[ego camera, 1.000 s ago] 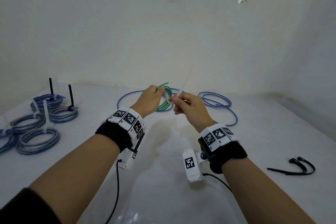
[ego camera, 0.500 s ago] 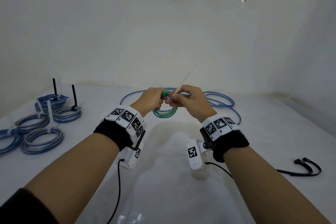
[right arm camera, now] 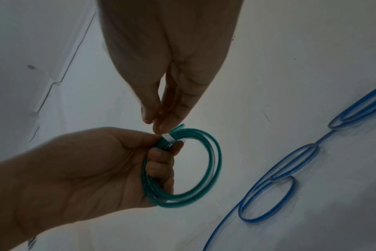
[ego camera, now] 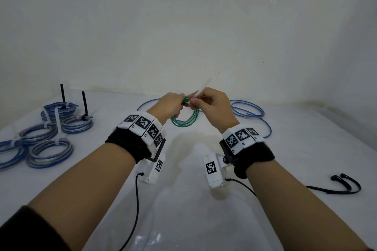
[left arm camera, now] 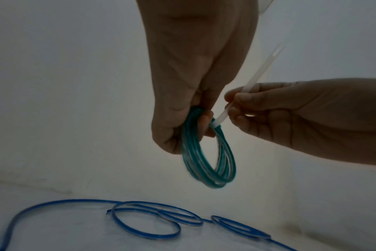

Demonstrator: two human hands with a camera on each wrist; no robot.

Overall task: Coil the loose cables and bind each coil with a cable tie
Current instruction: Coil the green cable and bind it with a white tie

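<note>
Now the green coil (ego camera: 184, 121) hangs lower than it did a second ago, when it stood up between the hands at chest height; it dangles from the left hand (ego camera: 170, 106), whose fingers curl round its upper arc above the worktop (ego camera: 306, 149). The right hand (ego camera: 212, 106) has closed in from a little apart until the two nearly touch, and it pinches the white cable tie (left arm camera: 236, 100) between thumb and fingertips. In the right wrist view a short white band of the tie (right arm camera: 169, 137) already sits across the bundled strands at the top of the coil, just above the left hand's fingers (whether the tail is through the head I cannot tell). The long tail slants up and away from the coil.

My reading is that the wrap is on and the cinching is at hand: the tail wants a steady pull while the left hand keeps the turns bunched, or a strand may spring out of the loop.

Behind the hands a loose blue cable (ego camera: 246, 109) lies in slack loops on the worktop, not yet coiled. Off to the left sit the bound coils (ego camera: 49, 150), several of them tied, and at the right lie black cable ties (ego camera: 344, 186).
</note>
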